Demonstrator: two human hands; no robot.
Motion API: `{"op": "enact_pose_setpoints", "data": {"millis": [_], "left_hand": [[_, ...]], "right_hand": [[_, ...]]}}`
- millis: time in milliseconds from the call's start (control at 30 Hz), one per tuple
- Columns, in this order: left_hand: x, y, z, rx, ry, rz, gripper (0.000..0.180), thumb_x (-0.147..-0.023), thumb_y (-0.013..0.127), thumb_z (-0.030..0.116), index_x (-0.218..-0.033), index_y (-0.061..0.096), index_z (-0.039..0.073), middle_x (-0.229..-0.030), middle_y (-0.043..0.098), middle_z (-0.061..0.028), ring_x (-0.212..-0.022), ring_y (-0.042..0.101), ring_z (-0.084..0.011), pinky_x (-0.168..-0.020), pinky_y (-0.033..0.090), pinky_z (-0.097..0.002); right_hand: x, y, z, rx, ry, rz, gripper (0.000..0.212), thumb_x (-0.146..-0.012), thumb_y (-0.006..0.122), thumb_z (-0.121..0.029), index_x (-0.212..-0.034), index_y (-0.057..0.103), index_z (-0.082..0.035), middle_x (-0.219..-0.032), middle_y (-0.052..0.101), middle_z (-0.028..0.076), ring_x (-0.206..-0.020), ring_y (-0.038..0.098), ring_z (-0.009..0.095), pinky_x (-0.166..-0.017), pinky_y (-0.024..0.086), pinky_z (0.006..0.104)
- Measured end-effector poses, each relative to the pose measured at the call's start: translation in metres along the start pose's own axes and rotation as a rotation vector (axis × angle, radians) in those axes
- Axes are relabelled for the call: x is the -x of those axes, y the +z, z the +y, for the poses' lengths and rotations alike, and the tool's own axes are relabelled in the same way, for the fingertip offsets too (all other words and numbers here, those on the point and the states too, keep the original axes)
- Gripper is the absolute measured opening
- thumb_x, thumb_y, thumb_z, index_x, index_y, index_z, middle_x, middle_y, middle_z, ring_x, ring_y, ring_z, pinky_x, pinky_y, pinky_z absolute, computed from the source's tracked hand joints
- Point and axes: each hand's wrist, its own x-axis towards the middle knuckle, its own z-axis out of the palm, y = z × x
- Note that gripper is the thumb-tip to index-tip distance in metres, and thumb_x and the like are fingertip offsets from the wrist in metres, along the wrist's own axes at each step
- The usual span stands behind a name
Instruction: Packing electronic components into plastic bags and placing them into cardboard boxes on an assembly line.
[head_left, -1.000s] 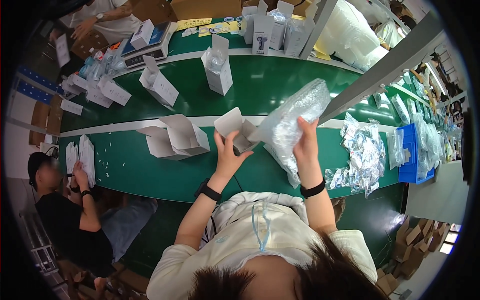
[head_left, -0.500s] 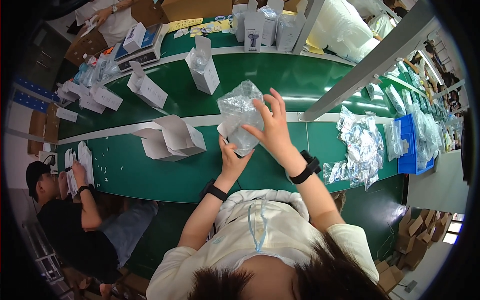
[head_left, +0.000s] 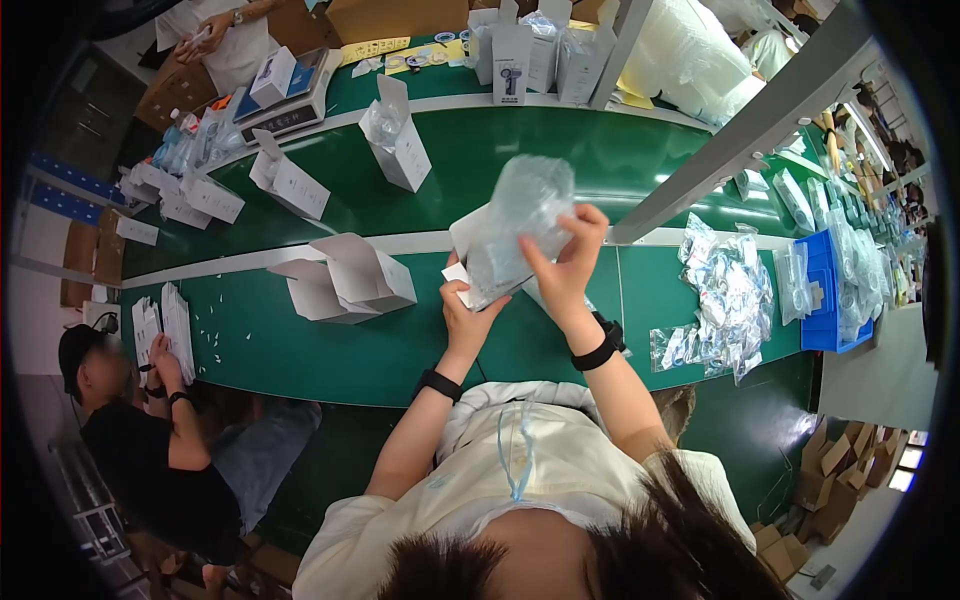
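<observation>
In front of me, my left hand (head_left: pixel 468 322) is closed round the lower end of a small white carton (head_left: pixel 466 230) with its flaps open. A clear bubble-wrap bundle (head_left: pixel 533 205) stands up at the carton's mouth and covers much of it. My right hand (head_left: pixel 570 258) grips the bundle's right side between thumb and fingers. What the wrap holds cannot be made out, nor how deep it sits in the carton. Left of my hands, empty-looking open white boxes (head_left: pixel 350 280) stand together on the green table.
Silvery plastic packets (head_left: pixel 722 285) lie in a pile at right, near a blue bin (head_left: pixel 825 290) of clear bags. White boxes (head_left: pixel 398 140) stand on the raised green surface beyond. A slanting metal post (head_left: pixel 720 140) rises at right. A co-worker (head_left: pixel 150 450) handles papers at left.
The bubble-wrap bundle and my right hand have moved to the right, and more of the carton shows. Boxes on the raised surface have shifted slightly left.
</observation>
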Motion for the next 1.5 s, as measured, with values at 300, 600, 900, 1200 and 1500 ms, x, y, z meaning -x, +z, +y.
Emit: {"op": "enact_pose_setpoints", "data": {"millis": [300, 600, 900, 1200, 1500], "left_hand": [[0.004, 0.002, 0.000, -0.028, 0.087, 0.080, 0.063, -0.058, 0.081, 0.012, -0.094, 0.029, 0.007, -0.118, 0.044, -0.0252, -0.096, 0.052, -0.0406, -0.076, 0.045, -0.0399], [0.004, -0.008, -0.010, 0.024, -0.077, 0.035, 0.063, -0.057, 0.081, 0.015, -0.096, 0.033, 0.006, -0.097, 0.050, -0.0189, -0.086, 0.054, -0.0372, -0.072, 0.044, -0.0408], [-0.052, -0.008, 0.015, -0.201, 0.089, -0.084, 0.064, -0.058, 0.077, 0.006, -0.105, 0.033, 0.005, -0.107, 0.045, -0.0175, -0.094, 0.048, -0.0327, -0.079, 0.041, -0.0386], [-0.022, -0.129, 0.030, -0.994, 0.159, 0.191, 0.028, -0.063, 0.072, 0.017, -0.082, 0.053, 0.010, -0.120, 0.042, -0.0083, -0.117, 0.036, -0.0286, -0.094, 0.015, -0.0582], [0.025, -0.110, 0.078, -0.957, 0.362, -0.115, 0.014, -0.069, 0.062, 0.016, -0.062, 0.051, 0.010, -0.106, 0.048, -0.0035, -0.116, 0.039, -0.0240, -0.089, 0.008, -0.0684]], "right_hand": [[0.006, 0.006, -0.006, 0.003, -0.260, -0.275, 0.046, -0.058, 0.074, -0.001, -0.096, 0.049, -0.009, -0.104, 0.042, 0.013, -0.097, 0.044, 0.028, -0.085, 0.037, 0.0375], [0.005, -0.042, 0.003, 0.223, -0.347, -0.876, 0.045, -0.068, 0.067, -0.011, -0.111, 0.054, -0.012, -0.115, 0.047, 0.012, -0.111, 0.042, 0.031, -0.097, 0.030, 0.0462], [0.091, -0.075, 0.074, 0.595, 0.452, -0.822, 0.073, -0.064, 0.071, -0.024, -0.126, 0.038, -0.004, -0.113, 0.048, 0.017, -0.106, 0.044, 0.036, -0.089, 0.038, 0.0412], [0.093, -0.070, 0.082, 0.469, 0.571, -1.018, 0.071, -0.066, 0.067, -0.018, -0.128, 0.034, -0.003, -0.109, 0.050, 0.020, -0.099, 0.052, 0.034, -0.080, 0.045, 0.0395], [0.063, -0.084, 0.006, -1.068, 1.242, -0.276, 0.044, -0.083, 0.052, -0.022, -0.121, 0.041, -0.002, -0.107, 0.054, 0.016, -0.097, 0.055, 0.030, -0.079, 0.047, 0.0408]]}}
